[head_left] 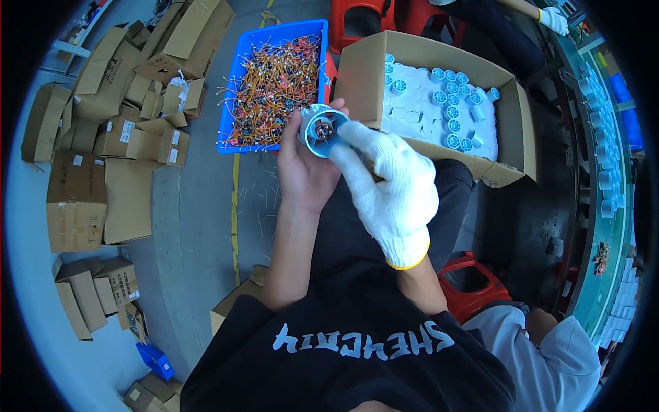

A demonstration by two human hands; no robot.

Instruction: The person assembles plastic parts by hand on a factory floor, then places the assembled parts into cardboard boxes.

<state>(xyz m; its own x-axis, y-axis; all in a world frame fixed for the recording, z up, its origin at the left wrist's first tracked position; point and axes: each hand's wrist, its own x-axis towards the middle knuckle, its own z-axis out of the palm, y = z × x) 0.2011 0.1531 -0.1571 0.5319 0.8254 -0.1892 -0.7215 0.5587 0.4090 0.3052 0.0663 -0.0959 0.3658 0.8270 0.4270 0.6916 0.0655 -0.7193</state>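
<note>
My bare left hand (307, 172) is wrapped round a pale blue-white cylindrical plastic housing (307, 136), its open end tilted up toward me. Inside sits a small round dark part with a coppery look (323, 128), possibly a motor. On my right hand (397, 185) is a white knitted glove with a yellow-edged cuff. Its fingertips close on the right rim of the housing; whether they also pinch something small is hidden. Just beyond my left hand, a blue crate (226, 130) holds a heap of small parts with orange, yellow and red wires (278, 79).
A large open carton (528, 134) at the right holds layers of similar cylinders (451, 112). Red stools (473, 278) stand nearby. Along the right runs a green workbench (583, 275) with more cylinders, and co-workers sit beside it. Cardboard boxes (77, 199) pile up at the left.
</note>
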